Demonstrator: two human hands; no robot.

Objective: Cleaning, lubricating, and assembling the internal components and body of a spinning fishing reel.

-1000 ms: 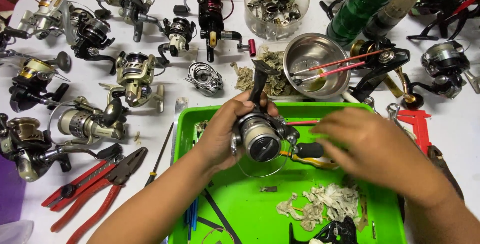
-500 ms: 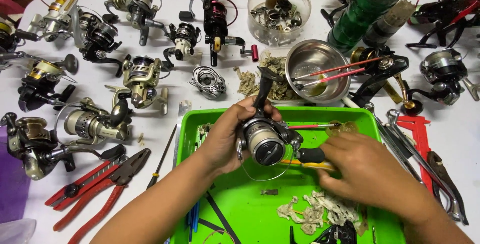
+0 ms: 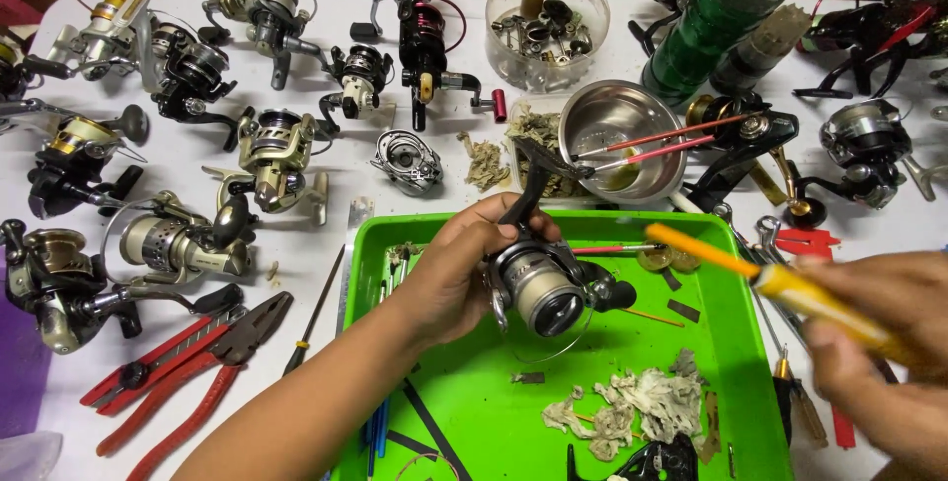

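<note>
My left hand (image 3: 456,279) grips a silver and black fishing reel (image 3: 545,279) above the green tray (image 3: 736,382), with the spool facing me. Off the tray's right edge, my right hand (image 3: 884,348) is closed around a yellow-handled tool (image 3: 790,288) with an orange tip that points up and left toward the reel. Crumpled grey scraps (image 3: 632,407) lie on the tray below the reel.
Several fishing reels (image 3: 178,244) crowd the white table at left and along the back. Red-handled pliers (image 3: 188,372) lie at front left. A steel bowl (image 3: 617,140) with red brushes, a clear jar of parts (image 3: 548,22) and a green bottle (image 3: 706,32) stand behind the tray.
My right hand has pulled away from the reel to the right, off the tray, and now holds the yellow-handled tool up. The left hand keeps the reel in place.
</note>
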